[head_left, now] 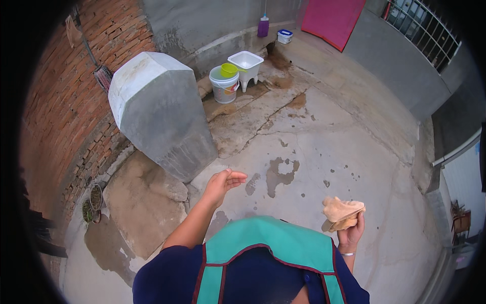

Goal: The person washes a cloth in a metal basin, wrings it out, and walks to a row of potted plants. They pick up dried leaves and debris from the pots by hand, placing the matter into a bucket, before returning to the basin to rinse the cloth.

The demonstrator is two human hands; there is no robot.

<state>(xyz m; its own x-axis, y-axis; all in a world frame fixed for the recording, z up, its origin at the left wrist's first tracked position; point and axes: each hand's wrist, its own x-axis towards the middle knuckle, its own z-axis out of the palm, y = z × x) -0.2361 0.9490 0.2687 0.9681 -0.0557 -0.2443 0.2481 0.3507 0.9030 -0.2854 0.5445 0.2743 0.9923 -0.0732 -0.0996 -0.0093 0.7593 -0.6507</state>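
Observation:
My left hand (223, 185) is held out in front of my body with its fingers stretched forward, and nothing is in it. On the right, my right hand (353, 234) grips a bunched tan cloth (342, 210), which sticks up above the fingers. Its folds hide part of that hand. A silver bangle (347, 254) circles the right wrist. Between the two hands, a green apron (268, 235) with dark red edging covers my chest over a dark blue top.
Ahead on the left stands a grey concrete block (162, 111) with a pale top. Beyond it are a white bucket (223, 91) with a lime-green dipper (229, 70) and a white basin on legs (246, 61). Wet patches (281, 177) mark the concrete floor.

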